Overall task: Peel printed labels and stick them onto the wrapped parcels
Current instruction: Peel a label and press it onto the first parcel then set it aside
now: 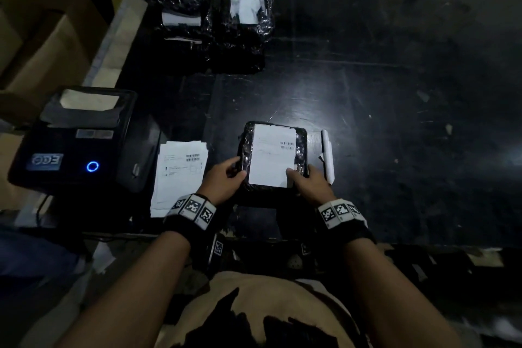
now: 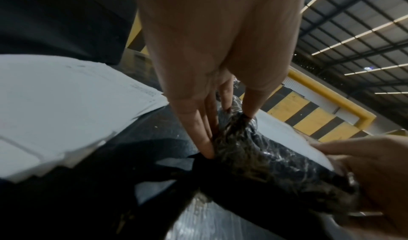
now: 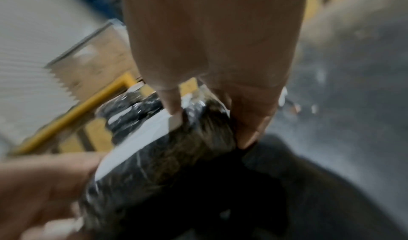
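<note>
A: Head view — which step?

B: Label [image 1: 272,154] lies on the parcel [image 1: 301,150], at the table's [image 1: 395,79] near edge. Left hand [image 1: 226,178] and right hand [image 1: 309,183] grip its sides, thumbs on top. It looks stuck; next, carry it to the stacks.

A: Counts?

B: One parcel in hand; two stacks [image 1: 209,8] behind, count unclear; one printer [image 1: 76,138]; one sheet pile [image 1: 179,175].

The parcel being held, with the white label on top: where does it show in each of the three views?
Head: parcel at centre, held between both hands.
Left wrist: parcel lower right, left hand's fingers on its near side.
Right wrist: parcel centre, blurred.
Shared landmark: its white label, seen edge-on from each wrist.
</note>
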### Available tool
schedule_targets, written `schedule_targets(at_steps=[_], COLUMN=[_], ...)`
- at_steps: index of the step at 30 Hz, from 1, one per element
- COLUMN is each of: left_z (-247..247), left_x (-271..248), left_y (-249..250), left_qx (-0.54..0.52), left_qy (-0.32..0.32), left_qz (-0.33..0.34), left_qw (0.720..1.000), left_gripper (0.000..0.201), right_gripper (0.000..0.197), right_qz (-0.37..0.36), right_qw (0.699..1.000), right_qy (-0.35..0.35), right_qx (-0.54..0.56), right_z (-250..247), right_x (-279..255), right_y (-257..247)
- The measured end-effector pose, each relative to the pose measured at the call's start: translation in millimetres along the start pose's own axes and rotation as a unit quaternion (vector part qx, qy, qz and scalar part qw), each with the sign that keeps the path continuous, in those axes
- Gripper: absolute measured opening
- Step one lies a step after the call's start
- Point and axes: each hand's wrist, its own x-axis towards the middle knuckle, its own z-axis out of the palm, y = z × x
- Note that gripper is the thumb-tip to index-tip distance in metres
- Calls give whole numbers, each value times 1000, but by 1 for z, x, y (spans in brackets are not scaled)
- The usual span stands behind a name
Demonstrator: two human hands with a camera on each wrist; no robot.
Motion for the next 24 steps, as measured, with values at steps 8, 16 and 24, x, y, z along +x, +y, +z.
schedule_targets(at_steps=[8,16,24], left_z=[-10,-46,-69], left_x=[10,-22,-84], left_y=[-12,-27,-102], left_qx=[-16,-76,-26], left_qy=[-29,-51,-1], left_qz=[-8,30,-21], left_qw=[999,995,999], left_gripper=[49,36,23], right_gripper=[48,47,43], right_qz=[9,-32,-34], right_qw=[987,967,949], right_qy=[26,39,64], right_qx=[158,251,308], right_z=[11,17,-17], right_x=[-7,-20,28], right_y=[-5,-29,-78])
